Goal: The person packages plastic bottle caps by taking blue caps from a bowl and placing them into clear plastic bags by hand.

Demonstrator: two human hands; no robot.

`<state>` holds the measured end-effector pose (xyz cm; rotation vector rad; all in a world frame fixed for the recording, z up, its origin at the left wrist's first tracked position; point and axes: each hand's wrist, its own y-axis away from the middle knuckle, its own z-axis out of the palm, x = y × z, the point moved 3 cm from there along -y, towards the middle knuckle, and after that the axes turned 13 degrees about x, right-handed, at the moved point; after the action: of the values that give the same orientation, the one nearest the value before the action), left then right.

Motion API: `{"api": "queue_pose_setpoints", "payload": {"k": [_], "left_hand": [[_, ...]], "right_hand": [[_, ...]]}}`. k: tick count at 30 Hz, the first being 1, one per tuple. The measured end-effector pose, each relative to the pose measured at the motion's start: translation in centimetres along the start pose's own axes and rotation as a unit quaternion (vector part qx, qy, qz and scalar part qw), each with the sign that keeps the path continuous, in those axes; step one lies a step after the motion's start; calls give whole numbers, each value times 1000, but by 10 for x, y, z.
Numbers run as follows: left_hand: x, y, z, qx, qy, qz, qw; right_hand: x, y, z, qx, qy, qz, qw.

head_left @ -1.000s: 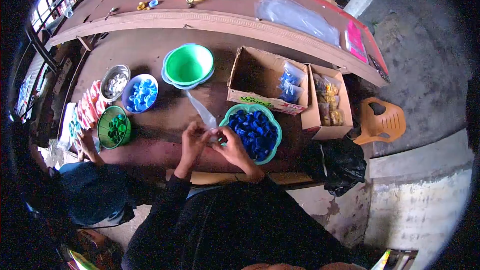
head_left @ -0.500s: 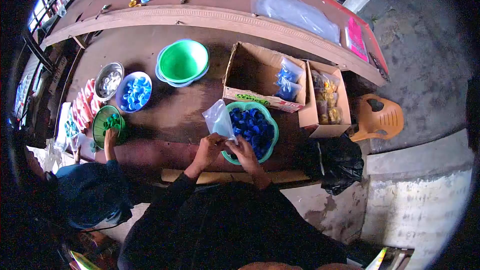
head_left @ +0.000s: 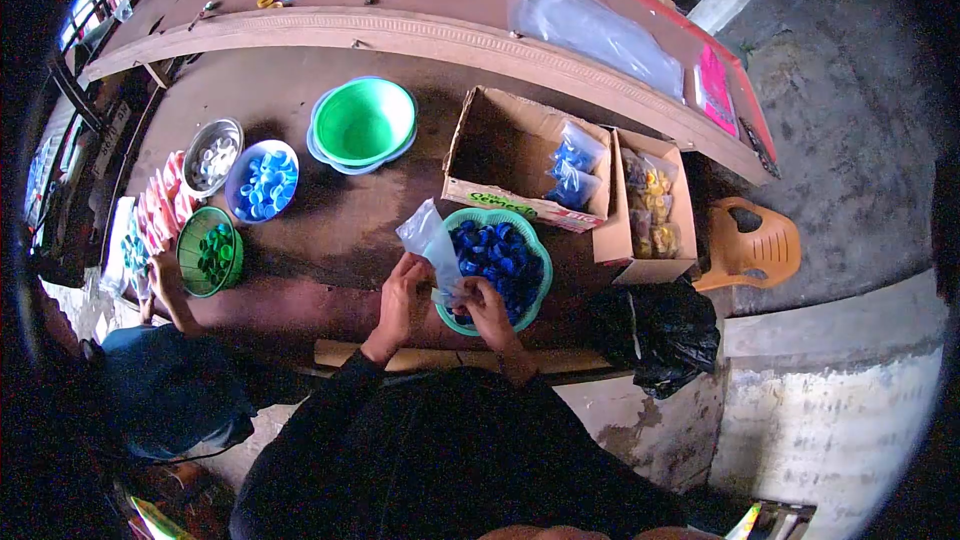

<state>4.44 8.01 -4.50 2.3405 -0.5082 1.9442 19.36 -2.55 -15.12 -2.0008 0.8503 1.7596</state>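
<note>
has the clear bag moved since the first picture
Yes: judged against the turquoise basket, the clear bag has shifted right, its lower part now overlapping the basket's left rim.

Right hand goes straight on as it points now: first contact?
The clear plastic bag, which appears to be at the fingertips of the right hand. Past that, the line seems to run toward the green bowl, though hand height is unclear from one view.

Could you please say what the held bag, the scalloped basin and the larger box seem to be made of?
Bag: probably thin plastic film, translucent and shiny. Scalloped basin: likely moulded plastic, smooth, evenly turquoise. Larger box: apparently matte cardboard, brown with folded panels.
</note>
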Motion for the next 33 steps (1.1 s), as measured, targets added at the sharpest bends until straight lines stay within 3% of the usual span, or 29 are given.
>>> {"api": "queue_pose_setpoints", "payload": {"k": [2,3,4,6,8,10,12,15,18,20,23,27,32,33], "left_hand": [[0,-2,-4,-10,-4,13,1000],[2,-6,-8,-11,-62,88,994],[4,-8,-11,-12,-120,162,979],[3,-11,-16,-3,-143,166,976],[4,-12,-19,12,-155,188,970],[3,-13,-19,14,-156,193,969],[6,-11,-19,17,-159,195,968],[26,-9,-26,37,-173,219,959],[29,-8,-34,34,-178,184,966],[26,-8,-40,43,-200,223,953],[31,-8,-46,46,-170,213,961],[45,-13,-58,61,-215,201,954],[75,-25,-74,117,-338,309,881],[75,-24,-73,119,-339,310,880]], "right_hand": [[-9,-4,1,-54,-23,-8,998],[-14,-10,-3,-55,-24,-8,998],[-28,-15,-10,-21,-21,28,999],[-35,-24,-19,14,-19,62,998],[-36,-36,-27,102,201,-181,957],[-28,-45,-24,103,238,-215,942],[-28,-44,-12,93,337,-324,879],[-22,-38,-3,82,385,-288,873],[-22,-36,-6,78,431,-256,862],[-21,-35,-13,86,446,-240,858],[-21,-32,-29,99,320,-257,906],[-19,-31,-51,141,271,-275,912],[-22,-15,-66,167,251,-259,918],[-20,-15,-64,141,235,-202,940]]}}
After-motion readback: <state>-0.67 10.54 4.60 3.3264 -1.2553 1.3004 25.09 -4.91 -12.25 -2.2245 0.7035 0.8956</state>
